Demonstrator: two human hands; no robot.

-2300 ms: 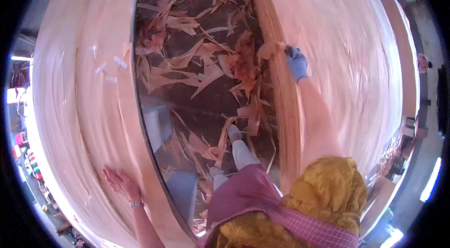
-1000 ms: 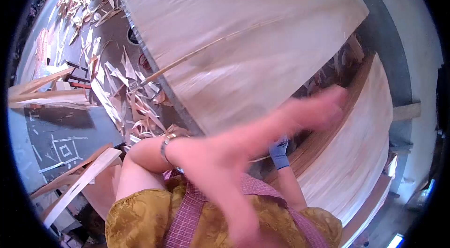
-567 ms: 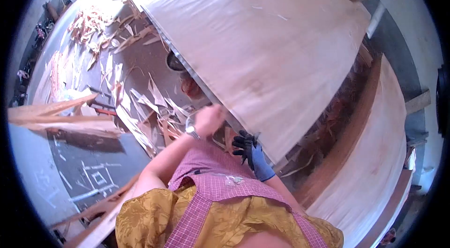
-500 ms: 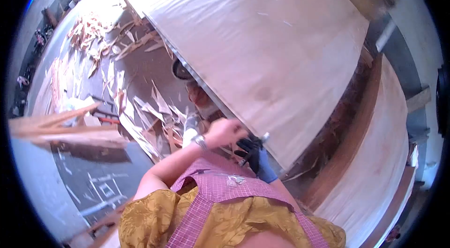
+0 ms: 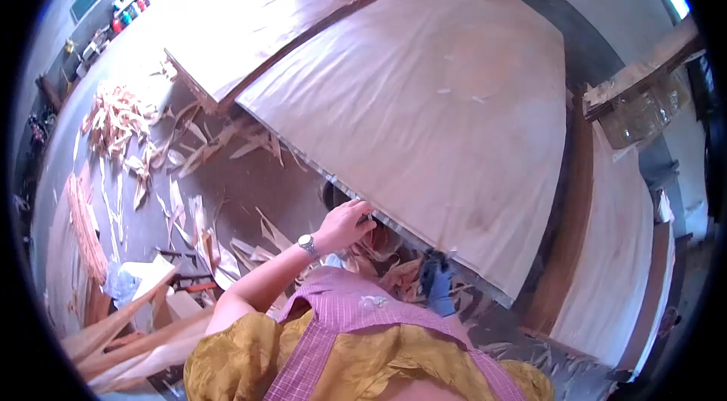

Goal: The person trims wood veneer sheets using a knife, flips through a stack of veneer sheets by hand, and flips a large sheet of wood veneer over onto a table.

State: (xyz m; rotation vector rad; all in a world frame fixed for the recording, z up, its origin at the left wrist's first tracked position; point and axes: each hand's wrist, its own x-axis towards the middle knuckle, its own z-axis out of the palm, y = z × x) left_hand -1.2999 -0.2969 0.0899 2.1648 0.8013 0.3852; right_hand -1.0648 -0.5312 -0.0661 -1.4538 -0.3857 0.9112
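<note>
A large pale wood veneer sheet [image 5: 424,121] lies on top of a stack, its near edge running diagonally in front of me. My left hand [image 5: 347,225], bare with a wristwatch [image 5: 306,243], is at this edge. Its fingers are bent over the rim, with the thumb below them. Farther right along the same edge, close to the near corner, is my right hand [image 5: 435,276] in a dark glove with a blue cuff. Its fingers look closed, but what they hold is too blurred to name. Under the edge, a reddish round object [image 5: 382,240] is partly hidden.
Another veneer stack [image 5: 280,15] stands behind to the left, and a further one [image 5: 606,249] to the right. Torn veneer scraps [image 5: 121,121] litter the floor at left. Long wood strips [image 5: 129,337] lie at lower left. A wooden beam [image 5: 644,68] juts in at upper right.
My hands have moved apart: the left went up to the sheet's edge, while the right stays near the corner. The view has shifted, showing more of the stacks.
</note>
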